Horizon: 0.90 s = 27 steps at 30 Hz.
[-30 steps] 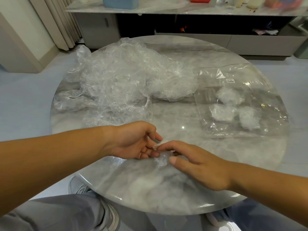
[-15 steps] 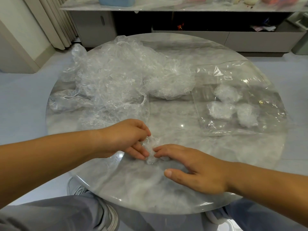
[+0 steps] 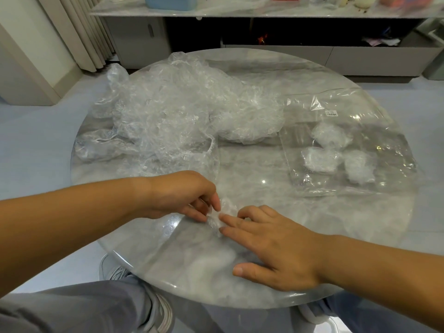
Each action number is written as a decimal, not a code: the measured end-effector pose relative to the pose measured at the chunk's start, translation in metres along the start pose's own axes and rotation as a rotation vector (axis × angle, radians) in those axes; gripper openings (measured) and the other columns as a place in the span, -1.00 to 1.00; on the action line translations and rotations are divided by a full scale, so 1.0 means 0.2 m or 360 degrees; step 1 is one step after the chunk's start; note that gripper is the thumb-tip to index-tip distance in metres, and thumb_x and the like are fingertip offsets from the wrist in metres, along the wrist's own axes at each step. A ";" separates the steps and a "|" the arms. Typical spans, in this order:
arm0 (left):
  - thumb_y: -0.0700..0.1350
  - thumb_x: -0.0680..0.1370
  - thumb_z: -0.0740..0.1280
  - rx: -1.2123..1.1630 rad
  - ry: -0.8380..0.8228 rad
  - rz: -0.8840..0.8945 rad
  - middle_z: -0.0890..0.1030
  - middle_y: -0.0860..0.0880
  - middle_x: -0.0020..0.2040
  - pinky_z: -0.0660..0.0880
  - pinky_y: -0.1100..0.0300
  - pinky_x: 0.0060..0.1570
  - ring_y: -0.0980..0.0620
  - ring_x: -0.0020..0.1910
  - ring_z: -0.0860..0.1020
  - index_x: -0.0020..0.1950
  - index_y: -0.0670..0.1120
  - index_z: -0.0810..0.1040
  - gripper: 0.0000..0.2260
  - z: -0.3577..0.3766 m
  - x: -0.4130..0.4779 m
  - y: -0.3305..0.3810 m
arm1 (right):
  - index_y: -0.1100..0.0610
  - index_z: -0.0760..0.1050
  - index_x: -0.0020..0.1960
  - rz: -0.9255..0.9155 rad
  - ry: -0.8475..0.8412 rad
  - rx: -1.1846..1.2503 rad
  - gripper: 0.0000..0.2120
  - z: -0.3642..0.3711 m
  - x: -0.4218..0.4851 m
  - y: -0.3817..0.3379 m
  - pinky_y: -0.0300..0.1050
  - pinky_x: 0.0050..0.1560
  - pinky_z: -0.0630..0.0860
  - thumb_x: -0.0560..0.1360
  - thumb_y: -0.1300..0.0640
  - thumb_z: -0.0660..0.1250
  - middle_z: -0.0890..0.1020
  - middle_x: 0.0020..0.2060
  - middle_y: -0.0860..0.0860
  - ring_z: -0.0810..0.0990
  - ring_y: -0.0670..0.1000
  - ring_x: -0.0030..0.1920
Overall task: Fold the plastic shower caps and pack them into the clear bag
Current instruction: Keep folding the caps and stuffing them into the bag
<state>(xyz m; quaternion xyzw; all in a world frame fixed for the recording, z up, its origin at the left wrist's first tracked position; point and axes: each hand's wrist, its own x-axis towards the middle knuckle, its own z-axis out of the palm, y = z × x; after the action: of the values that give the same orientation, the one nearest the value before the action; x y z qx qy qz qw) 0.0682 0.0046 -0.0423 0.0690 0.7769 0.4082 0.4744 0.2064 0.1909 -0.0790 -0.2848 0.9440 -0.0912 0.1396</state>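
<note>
Crinkled clear plastic, a shower cap (image 3: 222, 213) squeezed into a small wad, lies at about 6 o'clock on the round marble table (image 3: 252, 164), between the two hands. The left hand (image 3: 182, 195) has its fingers curled and pinches the wad's left edge. The right hand (image 3: 271, 246) lies flat, its fingers straight, with the first two fingertips pressing the wad down from the right and the thumb splayed on the stone nearer the person.

At about 3 o'clock the clear bag (image 3: 355, 111) lies flat with three folded caps (image 3: 320, 159) inside. Where its mouth is I cannot tell. At 10 to 11 o'clock sits the pile of unfolded shower caps (image 3: 192, 111), loose and tangled, with its nearest frill close to the left wrist.

The main risk, as I judge it, is spring-back. This film is thin and holds air, so once the pressing fingers lift the wad may puff open before it reaches the bag. The polished stone is slick, so a sideways push could skate the wad out from under the fingertips. A left arm drawn back carelessly could also drag the pile's frill along.
</note>
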 end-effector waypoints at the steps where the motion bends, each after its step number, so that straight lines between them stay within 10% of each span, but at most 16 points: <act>1: -0.24 0.58 0.21 0.0030 -0.0034 -0.0006 0.53 -0.15 -0.12 0.62 0.03 0.14 -0.02 -0.10 0.56 -0.07 -0.29 0.69 -0.73 0.00 0.00 0.00 | 0.04 0.09 0.63 -0.0015 -0.0016 -0.0043 -0.32 0.00 0.00 0.00 -0.07 0.50 0.10 0.65 -0.32 -0.02 0.11 0.63 -0.01 0.16 0.01 0.49; 6: -0.24 0.55 0.24 0.0269 -0.0109 -0.0008 0.56 -0.11 -0.18 0.57 0.13 0.05 0.00 -0.14 0.54 0.01 -0.26 0.72 -0.75 0.03 0.01 -0.01 | -0.01 0.31 0.55 -0.0009 0.0038 0.0512 -0.46 -0.03 -0.04 -0.02 -0.11 0.51 0.20 0.65 -0.22 0.07 0.26 0.59 -0.10 0.23 -0.14 0.54; 11: -0.17 0.36 0.31 0.0027 -0.0072 0.0318 0.61 -0.11 -0.15 0.62 0.17 0.00 0.04 -0.10 0.60 0.02 -0.23 0.73 -0.67 0.04 -0.01 0.13 | -0.09 0.62 -0.03 0.0570 0.0950 0.1213 -0.94 -0.19 -0.08 0.06 -0.21 0.21 0.47 0.58 0.03 0.37 0.56 0.21 -0.23 0.52 -0.20 0.27; 17: 0.00 0.13 0.42 -0.0138 -0.0043 0.0740 0.57 -0.30 0.26 0.61 0.14 0.12 -0.11 0.22 0.59 0.09 -0.23 0.70 -0.42 0.17 -0.01 0.45 | 0.00 0.73 -0.02 0.0869 0.0811 0.1843 -0.62 -0.43 -0.30 0.30 0.07 0.31 0.51 0.40 -0.22 0.32 0.72 0.07 -0.10 0.65 -0.03 0.16; 27: -0.10 0.41 0.28 -0.0033 -0.0130 0.0707 0.59 -0.09 0.24 0.57 0.04 0.22 -0.02 0.19 0.63 0.22 -0.01 0.58 -0.62 0.47 0.29 0.68 | 0.07 0.75 -0.18 0.1189 0.1141 0.1846 -0.55 -0.35 -0.59 0.64 0.09 0.27 0.55 0.68 -0.02 0.17 0.73 0.04 0.11 0.65 0.09 0.00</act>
<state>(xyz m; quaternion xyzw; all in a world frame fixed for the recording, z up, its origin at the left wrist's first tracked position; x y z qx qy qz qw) 0.0742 0.1761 -0.0078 0.2499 0.7186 0.5075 0.4045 0.2120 0.3692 -0.0205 0.2176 0.7661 -0.6042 -0.0261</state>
